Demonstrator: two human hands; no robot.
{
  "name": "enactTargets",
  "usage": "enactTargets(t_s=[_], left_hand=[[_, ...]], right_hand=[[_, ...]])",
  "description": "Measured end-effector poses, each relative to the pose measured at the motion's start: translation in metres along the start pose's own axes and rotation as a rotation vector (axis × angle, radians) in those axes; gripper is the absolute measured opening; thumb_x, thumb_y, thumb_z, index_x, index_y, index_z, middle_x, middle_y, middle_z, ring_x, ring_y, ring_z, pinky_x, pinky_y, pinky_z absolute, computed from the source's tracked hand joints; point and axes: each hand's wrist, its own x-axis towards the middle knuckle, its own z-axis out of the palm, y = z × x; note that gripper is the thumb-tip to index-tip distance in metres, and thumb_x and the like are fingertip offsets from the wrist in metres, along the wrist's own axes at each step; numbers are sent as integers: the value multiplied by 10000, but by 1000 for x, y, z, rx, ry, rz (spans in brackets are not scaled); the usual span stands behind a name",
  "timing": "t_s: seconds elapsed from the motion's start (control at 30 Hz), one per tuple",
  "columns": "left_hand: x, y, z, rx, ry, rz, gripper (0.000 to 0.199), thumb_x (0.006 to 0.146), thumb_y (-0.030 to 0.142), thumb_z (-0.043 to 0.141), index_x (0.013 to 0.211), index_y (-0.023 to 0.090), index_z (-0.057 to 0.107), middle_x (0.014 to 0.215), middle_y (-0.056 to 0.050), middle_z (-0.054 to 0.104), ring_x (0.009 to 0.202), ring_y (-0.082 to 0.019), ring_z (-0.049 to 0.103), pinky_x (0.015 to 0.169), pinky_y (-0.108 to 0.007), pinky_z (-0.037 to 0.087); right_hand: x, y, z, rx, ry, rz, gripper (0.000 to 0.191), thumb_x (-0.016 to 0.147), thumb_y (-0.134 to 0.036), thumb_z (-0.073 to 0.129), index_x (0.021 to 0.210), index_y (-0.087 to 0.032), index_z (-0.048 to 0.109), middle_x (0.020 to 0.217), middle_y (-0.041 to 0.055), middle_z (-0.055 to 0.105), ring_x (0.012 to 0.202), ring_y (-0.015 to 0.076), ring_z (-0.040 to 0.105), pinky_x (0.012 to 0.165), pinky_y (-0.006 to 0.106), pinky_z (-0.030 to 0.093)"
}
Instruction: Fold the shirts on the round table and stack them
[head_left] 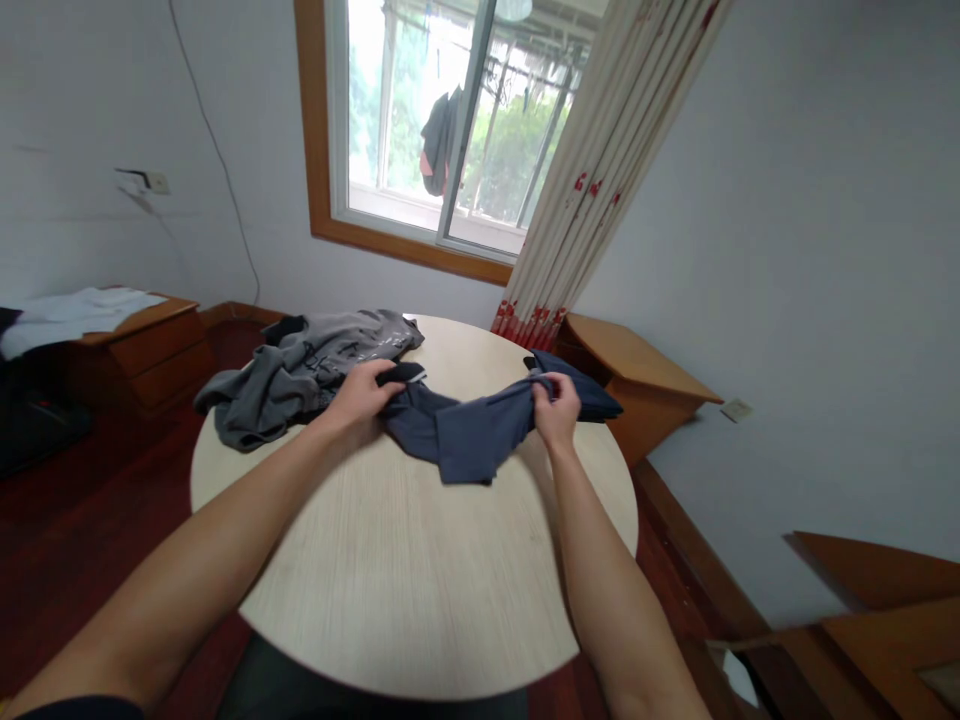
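A pair of blue-grey boxer briefs [480,435] is stretched between my two hands above the round pale wooden table [405,580]. My left hand [362,392] grips one end, where a black band with a white edge shows. At the other end, my right hand [556,402] pinches the cloth between thumb and fingers. The middle of the cloth sags, and a squared flap hangs down toward the tabletop. Just behind my right hand lies a dark blue folded garment [589,390]. Left of my left hand is a heap of grey clothing [300,370].
A wooden cabinet [637,365] stands against the wall at the table's right rear. At the left is a low drawer unit [154,350] with white cloth [75,318] on it. A curtain [577,190] hangs beside the window behind the table.
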Motion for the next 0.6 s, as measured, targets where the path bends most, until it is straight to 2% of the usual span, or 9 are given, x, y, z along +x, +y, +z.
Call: enactTargets(t_s=[0.07, 0.1, 0.17, 0.23, 0.3, 0.4, 0.5, 0.53, 0.6], left_hand=[[7, -4, -14, -150, 272, -25, 266, 773, 337, 656, 970, 172, 724, 991, -57, 747, 953, -246, 679, 926, -363, 521], [10, -5, -20, -207, 382, -40, 258, 758, 315, 662, 965, 171, 718, 965, -47, 742, 940, -236, 677, 917, -356, 523], [13, -5, -25, -274, 529, -58, 230, 722, 247, 664, 935, 175, 710, 922, -28, 733, 927, -217, 678, 908, -338, 525], [13, -1, -25, -288, 605, -49, 208, 697, 182, 652, 899, 180, 704, 903, -18, 727, 936, -205, 681, 914, -325, 524], [11, 5, -27, -278, 659, -30, 195, 694, 140, 641, 876, 185, 695, 895, -12, 720, 943, -198, 681, 918, -318, 526], [11, 8, -40, -260, 795, 3, 191, 714, 99, 638, 880, 187, 676, 904, 6, 708, 947, -188, 670, 931, -324, 529], [15, 0, -54, -255, 931, 24, 208, 750, 72, 633, 927, 181, 656, 939, 36, 696, 978, -173, 651, 974, -347, 523], [17, -5, -55, -256, 941, 16, 218, 758, 66, 629, 945, 176, 653, 951, 38, 696, 986, -170, 648, 983, -354, 522], [18, -13, -52, -244, 883, -14, 253, 767, 64, 623, 997, 164, 649, 990, 24, 704, 1009, -173, 650, 1000, -364, 521]], right_hand=[[12, 18, -14, 20, 287, 154, 275, 866, -318, 492, 1076, -173, 597, 1026, 95, 647, 951, 238, 604, 907, 376, 499], [16, 27, -18, 35, 366, 225, 281, 866, -311, 473, 1086, -170, 574, 1030, 96, 631, 951, 231, 598, 911, 375, 495], [20, 40, -19, 100, 433, 325, 256, 846, -289, 468, 1057, -169, 550, 1009, 88, 610, 932, 218, 591, 911, 373, 490], [21, 46, -16, 194, 460, 344, 210, 816, -287, 504, 992, -178, 544, 949, 58, 597, 891, 204, 585, 895, 368, 491], [22, 45, -13, 273, 490, 293, 191, 793, -317, 561, 932, -188, 548, 885, 26, 586, 843, 188, 578, 864, 358, 497], [23, 39, -18, 339, 504, 149, 262, 786, -409, 622, 910, -181, 581, 853, 17, 596, 807, 176, 582, 819, 340, 504], [23, 34, -22, 337, 492, 64, 363, 801, -503, 619, 930, -163, 618, 845, 34, 620, 793, 181, 593, 792, 337, 506], [22, 33, -22, 321, 465, 63, 384, 798, -524, 617, 921, -161, 623, 837, 39, 627, 785, 185, 594, 786, 341, 506], [19, 33, -18, 275, 372, 93, 395, 787, -544, 614, 883, -162, 624, 822, 49, 641, 766, 193, 591, 776, 349, 505]])
